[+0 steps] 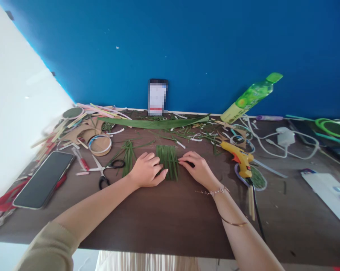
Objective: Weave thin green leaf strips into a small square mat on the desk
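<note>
At the far left of the brown table (pixel 164 210) one dark phone (pixel 44 178) is seen lying flat; a second phone (pixel 157 97) is propped upright against the blue wall further back. One tape roll (pixel 100 145) and one pair of scissors (pixel 107 171) are found just right of the flat phone. The left hand (pixel 145 169) is laid on the left edge of one flat row of green leaf strips (pixel 167 158), its fingers loosely curled and pressed down, with nothing enclosed. The strips lie side by side at the table's middle, between the two hands, too many to be counted surely. The right hand (pixel 196 167) is set at their right edge, fingertips touching them; whether a strip is pinched cannot be told. One long leaf (pixel 155 122) lies behind. One yellow glue gun (pixel 239 156) and one green bottle (pixel 251 97) are seen to the right.
</note>
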`<state>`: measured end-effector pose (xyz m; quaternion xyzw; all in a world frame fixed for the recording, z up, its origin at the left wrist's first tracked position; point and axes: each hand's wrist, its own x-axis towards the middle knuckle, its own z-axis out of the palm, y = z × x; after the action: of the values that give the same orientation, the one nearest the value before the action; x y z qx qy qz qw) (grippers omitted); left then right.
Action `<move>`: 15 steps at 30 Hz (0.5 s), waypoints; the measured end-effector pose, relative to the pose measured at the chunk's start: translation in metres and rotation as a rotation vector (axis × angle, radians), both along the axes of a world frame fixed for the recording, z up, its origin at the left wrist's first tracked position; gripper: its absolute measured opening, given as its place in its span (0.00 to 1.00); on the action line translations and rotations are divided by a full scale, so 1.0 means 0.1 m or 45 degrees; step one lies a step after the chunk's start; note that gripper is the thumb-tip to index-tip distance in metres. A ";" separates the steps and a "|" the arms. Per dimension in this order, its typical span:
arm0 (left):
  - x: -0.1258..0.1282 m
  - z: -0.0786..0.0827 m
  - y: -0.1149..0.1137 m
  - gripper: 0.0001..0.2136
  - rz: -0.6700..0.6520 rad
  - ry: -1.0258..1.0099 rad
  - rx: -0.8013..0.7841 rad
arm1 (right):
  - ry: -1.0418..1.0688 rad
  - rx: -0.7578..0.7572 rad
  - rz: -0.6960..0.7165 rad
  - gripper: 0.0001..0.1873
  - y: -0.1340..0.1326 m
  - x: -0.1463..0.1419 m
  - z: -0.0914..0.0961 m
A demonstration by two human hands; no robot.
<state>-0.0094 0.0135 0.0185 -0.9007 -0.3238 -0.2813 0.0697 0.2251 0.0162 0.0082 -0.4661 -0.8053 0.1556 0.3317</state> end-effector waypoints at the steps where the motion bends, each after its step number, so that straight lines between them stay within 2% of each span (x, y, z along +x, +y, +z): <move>1: 0.00 -0.01 0.00 0.16 0.002 0.011 0.000 | 0.011 -0.008 -0.001 0.07 0.00 0.00 0.00; 15: 0.00 -0.05 0.01 0.13 -0.006 0.044 -0.016 | 0.041 -0.031 -0.015 0.08 0.00 0.02 0.00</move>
<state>-0.0098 0.0145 0.0137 -0.9065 -0.3222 -0.2639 0.0691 0.2269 0.0167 0.0087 -0.4722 -0.7952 0.1709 0.3398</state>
